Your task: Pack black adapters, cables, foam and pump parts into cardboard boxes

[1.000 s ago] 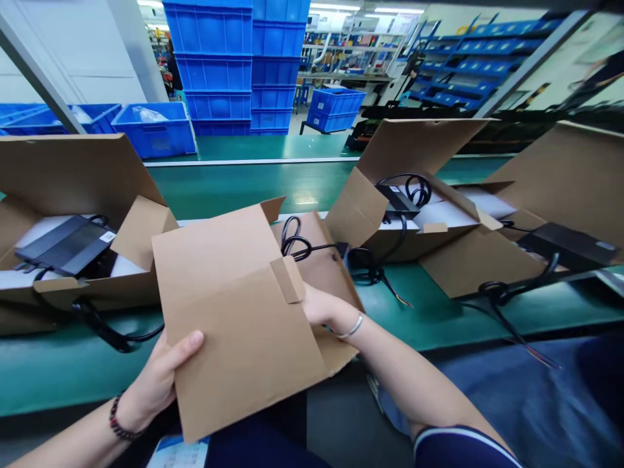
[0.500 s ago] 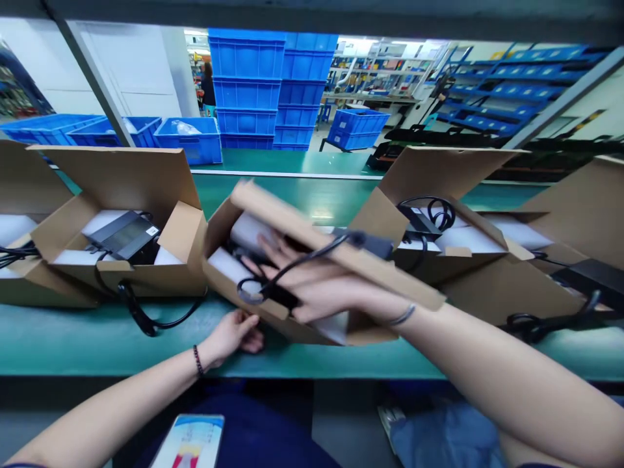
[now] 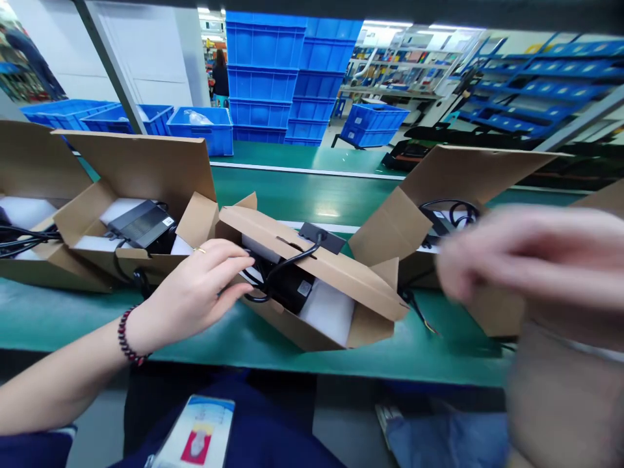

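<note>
My left hand (image 3: 199, 286) reaches to the left end of a cardboard box (image 3: 312, 341), thumb and fingertips apart at a loop of black cable (image 3: 263, 298). A black power adapter (image 3: 291, 286) with a small white label lies inside, beside white foam (image 3: 331, 309). The box lid (image 3: 341, 263) is partly folded down. The cable runs over its edge to a black block (image 3: 322, 238) behind it. My right hand (image 3: 526, 253) is raised close to the camera at the right, smeared by motion, in front of another open box; its fingers cannot be made out.
Open boxes with black adapters stand on both sides, one to the left (image 3: 131, 156) and one to the right (image 3: 468, 172). A cable with bare wire ends (image 3: 429, 328) lies on the green bench (image 3: 195, 344). Blue crates (image 3: 263, 84) are stacked behind. A person's trousers show lower right.
My right hand has left the box and swung to the right. My left hand has risen from the bench to the cable loop. The lid has tilted and sits lower over the box.
</note>
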### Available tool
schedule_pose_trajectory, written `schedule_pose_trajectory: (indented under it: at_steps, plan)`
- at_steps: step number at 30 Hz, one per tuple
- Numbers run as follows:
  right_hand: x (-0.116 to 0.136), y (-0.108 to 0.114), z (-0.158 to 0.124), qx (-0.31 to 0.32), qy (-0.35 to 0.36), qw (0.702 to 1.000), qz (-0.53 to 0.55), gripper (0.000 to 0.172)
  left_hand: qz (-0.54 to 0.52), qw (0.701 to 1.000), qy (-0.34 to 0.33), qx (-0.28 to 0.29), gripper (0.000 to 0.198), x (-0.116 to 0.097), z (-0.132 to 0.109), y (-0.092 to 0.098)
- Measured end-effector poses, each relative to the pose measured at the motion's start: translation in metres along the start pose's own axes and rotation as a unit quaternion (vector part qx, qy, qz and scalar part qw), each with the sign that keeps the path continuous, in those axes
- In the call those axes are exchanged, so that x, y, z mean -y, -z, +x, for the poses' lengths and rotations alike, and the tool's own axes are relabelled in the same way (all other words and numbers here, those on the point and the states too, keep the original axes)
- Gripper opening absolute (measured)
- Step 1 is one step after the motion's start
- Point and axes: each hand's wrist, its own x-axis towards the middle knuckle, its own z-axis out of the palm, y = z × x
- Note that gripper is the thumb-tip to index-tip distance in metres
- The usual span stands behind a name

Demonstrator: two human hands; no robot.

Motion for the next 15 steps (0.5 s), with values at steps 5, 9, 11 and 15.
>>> schedule_pose_trajectory:
  at_steps: [5, 9, 11, 15]
  plan:
    - [-0.059, -0.054, 0.103, 0.290, 0.013, 0.957, 0.023, 0.109, -0.037, 0.997, 0.012, 0.063, 0.042, 0.001, 0.012, -0.013]
    - [-0.071, -0.086, 0.125, 0.373, 0.046, 0.919, 0.121, 0.099, -0.049, 0.997, 0.006, 0.060, 0.046, 0.004, 0.014, -0.012]
    - [-0.068, -0.080, 0.118, 0.357, 0.021, 0.924, 0.138, 0.089, -0.048, 0.997, -0.001, 0.055, 0.045, 0.007, 0.013, -0.011]
    - [-0.042, -0.043, 0.086, 0.160, -0.029, 0.987, -0.009, 0.083, -0.045, 0.996, -0.029, 0.072, 0.045, 0.013, 0.018, -0.015]
